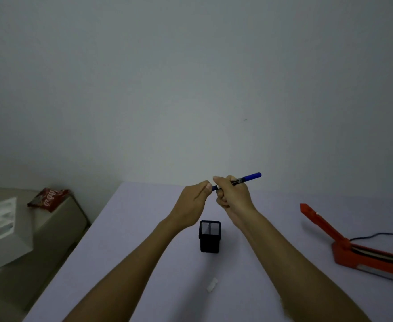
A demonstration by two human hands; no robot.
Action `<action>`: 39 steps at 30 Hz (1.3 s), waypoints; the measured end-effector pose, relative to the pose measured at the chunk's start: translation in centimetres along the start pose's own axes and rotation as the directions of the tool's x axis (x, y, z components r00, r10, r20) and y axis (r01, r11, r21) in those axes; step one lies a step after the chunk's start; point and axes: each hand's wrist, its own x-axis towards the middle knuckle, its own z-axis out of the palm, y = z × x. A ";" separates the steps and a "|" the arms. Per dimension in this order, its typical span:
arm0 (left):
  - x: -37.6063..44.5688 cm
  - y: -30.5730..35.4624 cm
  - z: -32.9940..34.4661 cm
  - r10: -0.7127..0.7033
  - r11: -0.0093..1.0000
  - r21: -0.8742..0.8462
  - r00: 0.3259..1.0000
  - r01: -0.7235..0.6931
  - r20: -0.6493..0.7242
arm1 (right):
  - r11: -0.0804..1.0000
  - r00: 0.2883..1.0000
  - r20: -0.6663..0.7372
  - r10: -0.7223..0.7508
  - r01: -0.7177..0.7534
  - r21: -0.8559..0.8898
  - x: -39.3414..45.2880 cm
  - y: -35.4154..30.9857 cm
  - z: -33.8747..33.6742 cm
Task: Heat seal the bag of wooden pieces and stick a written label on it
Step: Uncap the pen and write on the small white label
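Both my hands are raised above the far part of the pale table (125,228). My right hand (233,194) is closed around the barrel of a blue marker pen (248,178), whose blue end points up and to the right. My left hand (194,202) pinches the pen's other end, probably its cap, with thumb and fingers. A red heat sealer (344,245) lies on the right with its arm lifted open. A small white piece, possibly a label (212,285), lies on the table near me. No bag of wooden pieces is in view.
A black mesh pen holder (209,235) stands on the table below my hands. A dark cable (376,234) runs from the sealer to the right edge. Left of the table stand a low cabinet with a red snack packet (49,199) and a white box (0,226).
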 end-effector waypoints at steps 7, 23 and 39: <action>0.4 -1.7 -2.9 -0.216 0.915 -0.334 0.974 0.226 0.066 | 0.993 0.988 -0.128 -0.086 0.096 0.070 1.3 0.0 -0.1; -6.1 -16.6 -1.3 -0.494 0.866 -0.095 0.869 0.491 -0.016 | 0.998 0.965 -0.262 0.031 -0.044 -0.045 2.1 7.8 -6.9; -12.0 -27.4 10.4 -0.510 0.808 0.266 0.850 0.526 -0.131 | 0.104 0.860 0.465 -0.210 0.492 -0.864 0.6 25.1 -17.5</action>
